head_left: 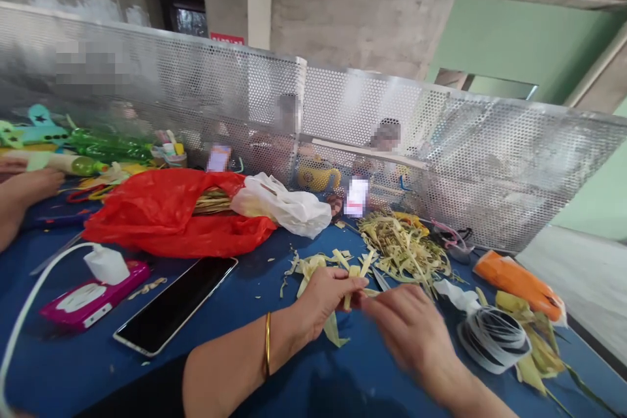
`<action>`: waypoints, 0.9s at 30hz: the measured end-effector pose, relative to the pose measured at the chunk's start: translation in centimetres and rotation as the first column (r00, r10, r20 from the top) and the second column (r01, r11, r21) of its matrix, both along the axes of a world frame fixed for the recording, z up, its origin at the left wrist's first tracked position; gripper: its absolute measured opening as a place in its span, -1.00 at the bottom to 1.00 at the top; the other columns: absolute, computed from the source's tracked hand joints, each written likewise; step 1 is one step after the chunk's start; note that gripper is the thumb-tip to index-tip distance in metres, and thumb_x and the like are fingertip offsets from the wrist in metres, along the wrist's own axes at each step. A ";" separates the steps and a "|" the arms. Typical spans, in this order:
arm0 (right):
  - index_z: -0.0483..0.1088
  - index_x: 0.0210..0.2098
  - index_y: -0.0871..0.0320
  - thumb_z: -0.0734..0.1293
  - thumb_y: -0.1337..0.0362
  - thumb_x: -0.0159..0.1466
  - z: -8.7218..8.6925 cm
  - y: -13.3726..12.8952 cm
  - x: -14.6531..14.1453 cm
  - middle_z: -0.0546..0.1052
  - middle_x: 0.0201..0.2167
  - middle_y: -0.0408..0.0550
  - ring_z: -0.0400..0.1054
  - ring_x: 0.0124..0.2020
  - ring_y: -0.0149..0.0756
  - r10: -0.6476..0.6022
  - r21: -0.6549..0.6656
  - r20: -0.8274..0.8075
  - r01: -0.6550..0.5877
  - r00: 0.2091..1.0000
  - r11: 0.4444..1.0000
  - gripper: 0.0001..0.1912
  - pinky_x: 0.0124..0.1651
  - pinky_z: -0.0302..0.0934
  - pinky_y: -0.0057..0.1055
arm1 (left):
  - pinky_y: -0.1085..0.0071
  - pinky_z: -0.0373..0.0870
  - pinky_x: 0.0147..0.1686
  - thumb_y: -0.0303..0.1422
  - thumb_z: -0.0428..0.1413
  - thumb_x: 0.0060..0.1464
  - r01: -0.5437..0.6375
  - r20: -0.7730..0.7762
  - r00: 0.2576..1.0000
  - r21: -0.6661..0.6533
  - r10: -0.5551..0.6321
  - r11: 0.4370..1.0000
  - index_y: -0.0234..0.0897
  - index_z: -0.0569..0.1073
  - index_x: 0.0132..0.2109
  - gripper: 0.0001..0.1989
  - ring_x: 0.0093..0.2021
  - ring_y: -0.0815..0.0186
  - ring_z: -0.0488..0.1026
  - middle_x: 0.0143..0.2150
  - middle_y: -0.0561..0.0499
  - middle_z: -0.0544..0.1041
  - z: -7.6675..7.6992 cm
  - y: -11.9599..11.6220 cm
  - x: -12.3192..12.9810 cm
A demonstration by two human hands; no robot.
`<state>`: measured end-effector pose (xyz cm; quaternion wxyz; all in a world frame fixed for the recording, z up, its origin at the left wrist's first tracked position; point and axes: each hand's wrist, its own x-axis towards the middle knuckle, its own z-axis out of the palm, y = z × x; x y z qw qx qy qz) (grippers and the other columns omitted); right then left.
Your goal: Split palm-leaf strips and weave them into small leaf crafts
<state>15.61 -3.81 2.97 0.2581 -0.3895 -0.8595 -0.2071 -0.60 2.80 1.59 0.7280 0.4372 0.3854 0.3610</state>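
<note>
My left hand (321, 300), with a gold bangle at the wrist, pinches a small bundle of folded, crossed pale yellow strips (353, 272) that look like corn husk. Husk ends stick out above its fingers, and one hangs below. Close beside it, my right hand (414, 326) is slightly blurred, its thumb and fingertips closed at the right end of a husk strip. Its own fingers partly hide that contact. Just behind the fingertips lies a grey pointed blade (380, 279). More loose husk pieces (308, 266) lie behind my left hand on the blue table.
A heap of husk scraps (406, 245) lies behind my hands. Rightward are a white cord roll (494, 339) and an orange package (520, 284). Leftward are a phone (176, 307), magenta power strip (93, 297) and red bag (171, 215). A perforated metal screen (362, 104) stands behind; another person's arm (22, 199) reaches in.
</note>
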 end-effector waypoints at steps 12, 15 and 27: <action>0.37 -0.21 0.23 0.04 0.39 0.42 -3.8 0.0 -1.4 0.48 -0.44 -0.05 0.34 -0.41 -0.28 -0.018 -0.015 0.069 0.019 0.997 1.000 -0.71 -0.26 0.07 -0.29 | 0.47 0.22 -0.48 -0.12 0.37 -0.36 0.144 0.009 0.990 -0.051 -0.144 0.988 -0.34 0.43 -0.56 -0.60 -0.56 0.46 0.27 -0.63 0.13 0.34 -1.9 -0.2 0.4; 0.34 -0.24 0.18 0.10 0.36 0.42 -3.5 0.0 -1.3 0.48 -0.44 -0.09 0.35 -0.41 -0.31 -0.068 -0.054 -0.130 0.061 0.989 0.997 -0.79 -0.23 0.09 -0.34 | 0.45 0.33 -0.28 -0.15 0.37 -0.33 0.242 0.079 0.968 -0.037 -0.238 0.970 -0.36 0.51 -0.44 -0.63 -0.42 0.42 0.39 -0.48 0.06 0.47 -1.4 0.1 0.1; 0.37 -0.26 0.25 0.16 0.44 0.35 -3.4 -1.6 -1.9 0.51 -0.42 0.00 0.38 -0.37 -0.28 0.206 -0.045 -0.042 -0.208 0.978 0.977 -0.84 -0.21 0.18 -0.28 | 0.42 0.44 -0.27 -0.35 0.26 -0.09 0.090 0.082 0.993 -0.068 -0.084 0.994 -0.36 0.55 -0.40 -0.86 -0.39 0.31 0.53 -0.44 -0.07 0.60 -1.3 -0.6 0.4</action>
